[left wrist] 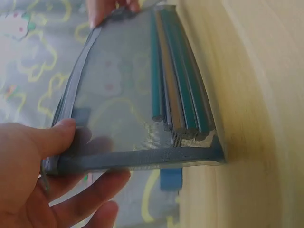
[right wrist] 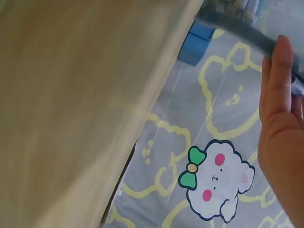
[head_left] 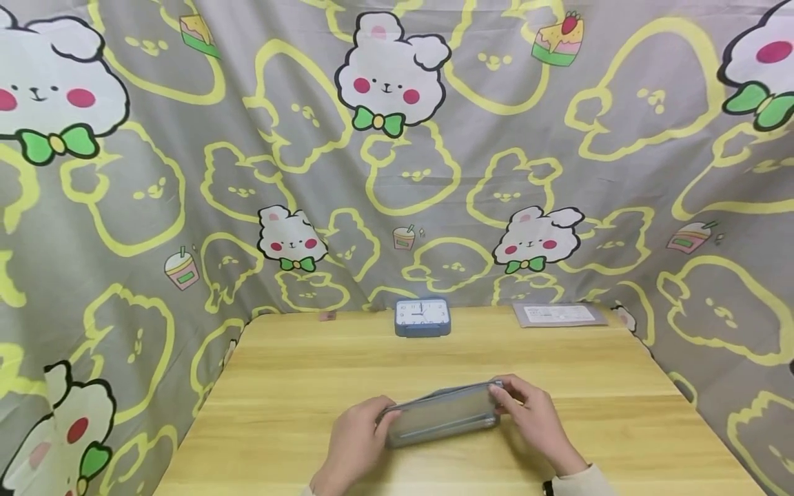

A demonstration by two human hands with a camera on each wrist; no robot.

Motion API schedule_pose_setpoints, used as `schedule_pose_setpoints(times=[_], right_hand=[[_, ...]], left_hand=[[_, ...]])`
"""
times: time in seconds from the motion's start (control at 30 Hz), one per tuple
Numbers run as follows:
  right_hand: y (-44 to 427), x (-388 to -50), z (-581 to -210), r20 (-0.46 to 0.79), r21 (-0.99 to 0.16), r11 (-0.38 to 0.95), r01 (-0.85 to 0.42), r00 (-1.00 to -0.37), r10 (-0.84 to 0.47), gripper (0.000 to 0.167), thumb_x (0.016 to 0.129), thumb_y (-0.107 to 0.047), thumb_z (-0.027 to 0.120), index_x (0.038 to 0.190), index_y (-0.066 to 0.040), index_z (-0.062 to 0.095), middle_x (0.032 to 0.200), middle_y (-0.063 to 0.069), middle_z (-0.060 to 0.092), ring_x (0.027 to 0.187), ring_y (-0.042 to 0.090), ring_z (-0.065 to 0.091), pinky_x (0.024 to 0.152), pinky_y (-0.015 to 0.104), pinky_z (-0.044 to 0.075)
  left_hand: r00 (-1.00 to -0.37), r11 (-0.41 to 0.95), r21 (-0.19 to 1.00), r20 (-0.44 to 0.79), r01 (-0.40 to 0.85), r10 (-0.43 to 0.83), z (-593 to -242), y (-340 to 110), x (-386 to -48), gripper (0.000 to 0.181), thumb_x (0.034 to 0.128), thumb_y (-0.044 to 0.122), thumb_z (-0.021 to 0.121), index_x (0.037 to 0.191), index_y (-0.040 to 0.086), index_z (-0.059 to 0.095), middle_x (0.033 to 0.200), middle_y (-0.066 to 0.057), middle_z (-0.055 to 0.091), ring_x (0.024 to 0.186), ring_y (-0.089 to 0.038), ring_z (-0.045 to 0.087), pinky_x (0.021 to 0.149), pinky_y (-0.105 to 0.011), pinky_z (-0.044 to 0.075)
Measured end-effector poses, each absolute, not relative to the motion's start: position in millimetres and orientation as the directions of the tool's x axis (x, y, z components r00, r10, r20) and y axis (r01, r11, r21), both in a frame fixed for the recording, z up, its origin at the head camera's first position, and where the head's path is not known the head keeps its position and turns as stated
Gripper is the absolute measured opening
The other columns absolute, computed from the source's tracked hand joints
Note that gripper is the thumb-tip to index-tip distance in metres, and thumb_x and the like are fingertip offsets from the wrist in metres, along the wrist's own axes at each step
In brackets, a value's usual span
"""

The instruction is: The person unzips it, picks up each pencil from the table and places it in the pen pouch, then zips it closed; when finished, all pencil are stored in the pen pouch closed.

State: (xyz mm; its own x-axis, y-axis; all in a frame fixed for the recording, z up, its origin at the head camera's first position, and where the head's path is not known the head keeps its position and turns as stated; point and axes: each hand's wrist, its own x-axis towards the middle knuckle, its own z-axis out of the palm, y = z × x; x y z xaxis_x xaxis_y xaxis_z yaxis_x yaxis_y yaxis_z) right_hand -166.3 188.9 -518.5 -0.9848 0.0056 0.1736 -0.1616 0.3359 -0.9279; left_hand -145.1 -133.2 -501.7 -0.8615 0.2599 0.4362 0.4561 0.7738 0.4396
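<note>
A grey see-through mesh pencil case [head_left: 443, 413] is held slightly tilted over the near middle of the table, its zipped edge uppermost. My left hand [head_left: 356, 437] pinches its left end, thumb on the near side and fingers behind. At the upper right corner, my right hand [head_left: 533, 420] pinches the case between thumb and fingers. Through the mesh, the left wrist view shows several green, brown and dark pencils [left wrist: 172, 80] lying along the bottom. Only part of the right hand and one edge of the case [right wrist: 242, 31] show in the right wrist view.
On the wooden table [head_left: 298, 372], a blue clock [head_left: 423, 327] stands at the back edge. A flat grey packet with a white label [head_left: 561, 315] lies back right, and a small pinkish piece [head_left: 327, 315] back left. Patterned grey cloth [head_left: 384, 172] hangs around the table.
</note>
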Motion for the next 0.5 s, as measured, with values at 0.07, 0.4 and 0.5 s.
schedule_pose_setpoints(times=[0.07, 0.4, 0.5], right_hand=[[188.1, -164.1, -518.1, 0.200, -0.923, 0.338, -0.182, -0.980, 0.020, 0.015, 0.104, -0.016, 0.069, 0.111, -0.005, 0.075, 0.098, 0.009, 0.075, 0.081, 0.011, 0.074, 0.072, 0.030, 0.065], [193.2, -161.0, -523.4, 0.212, -0.913, 0.359, -0.195, -0.977, 0.008, 0.004, 0.100, -0.014, 0.073, 0.101, -0.011, 0.077, 0.092, 0.002, 0.076, 0.084, 0.009, 0.075, 0.073, 0.029, 0.065], [194.0, -164.2, -524.1, 0.233, -0.899, 0.379, -0.220, -0.973, -0.013, 0.003, 0.100, -0.016, 0.074, 0.099, -0.014, 0.076, 0.089, -0.001, 0.075, 0.086, 0.007, 0.075, 0.074, 0.029, 0.065]], left_hand=[[-0.871, 0.767, 0.481, 0.447, 0.425, 0.202, -504.4, -135.4, -143.6, 0.013, 0.0993, 0.032, 0.073, 0.092, 0.022, 0.077, 0.087, 0.010, 0.078, 0.071, 0.001, 0.066, 0.060, -0.021, 0.053], [-0.887, 0.715, 0.559, 0.420, 0.420, 0.193, -510.2, -140.9, -138.7, 0.018, 0.0999, 0.036, 0.071, 0.091, 0.022, 0.078, 0.090, 0.008, 0.080, 0.075, 0.000, 0.069, 0.065, -0.022, 0.059], [-0.879, 0.722, 0.549, 0.445, 0.420, 0.173, -508.3, -141.3, -139.2, 0.017, 0.0993, 0.036, 0.071, 0.090, 0.023, 0.078, 0.091, 0.009, 0.080, 0.076, -0.001, 0.070, 0.067, -0.023, 0.061]])
